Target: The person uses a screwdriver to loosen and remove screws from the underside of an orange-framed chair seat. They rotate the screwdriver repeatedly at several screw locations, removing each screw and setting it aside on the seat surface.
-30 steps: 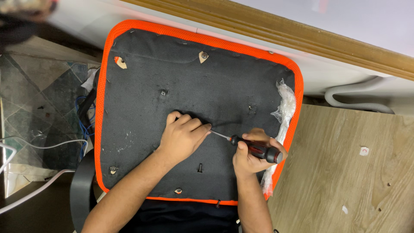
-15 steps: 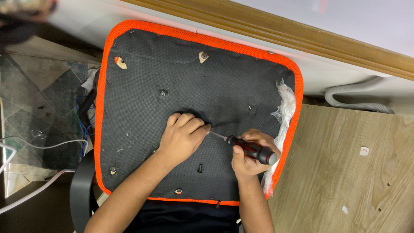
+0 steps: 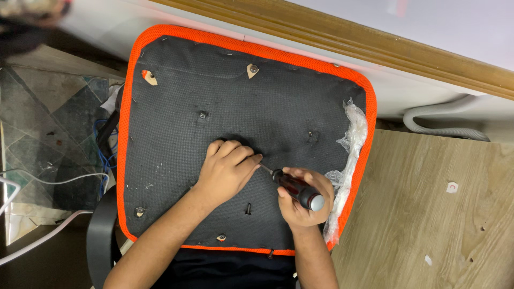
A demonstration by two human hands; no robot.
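- My right hand was closed around the red and black handle of a screwdriver, the butt end pointing toward me and the thin metal shaft running up and left.
- My left hand lay knuckles-up on the black underside of the seat cushion, fingers curled and pressed down; the screwdriver's tip met my fingertips, and I could not tell whether they pinched anything there.
- The cushion was turned upside down, orange mesh edging all round it, resting against a white ledge with wooden trim.
- A loose black screw stood on the fabric just below my left hand, between my two wrists.
- Crumpled clear plastic wrap clung to the cushion's right edge, close by my right hand.
- A wooden board lay to the right, and a grey corrugated hose ran above it.
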